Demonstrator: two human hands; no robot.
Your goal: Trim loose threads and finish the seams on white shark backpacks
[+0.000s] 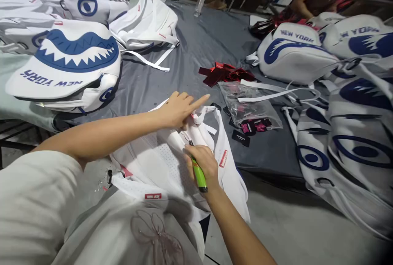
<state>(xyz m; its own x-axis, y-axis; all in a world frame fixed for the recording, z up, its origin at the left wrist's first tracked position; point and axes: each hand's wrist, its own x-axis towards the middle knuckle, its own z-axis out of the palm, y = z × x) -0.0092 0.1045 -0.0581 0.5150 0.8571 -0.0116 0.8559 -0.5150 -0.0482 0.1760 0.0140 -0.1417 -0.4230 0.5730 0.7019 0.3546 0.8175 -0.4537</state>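
Note:
A white backpack (172,160) lies across my lap and the table's edge, its mesh back and straps with red labels facing up. My left hand (176,109) grips the bag's top beside the looped handle, index finger stretched out to the right. Closed in my right hand (204,160) is a green, pen-shaped tool (199,175) with black ends. Its dark tip points at the fabric just below my left hand. Whether the tip touches the cloth is hard to see.
Finished-looking white backpacks (80,60) are piled left, more backpacks (350,150) right. On the dark table (190,52) are red foil pieces (225,72), a plastic bag (245,101), black tags (241,138) and a bottle (200,2). A person's arm (302,5) shows at the far right.

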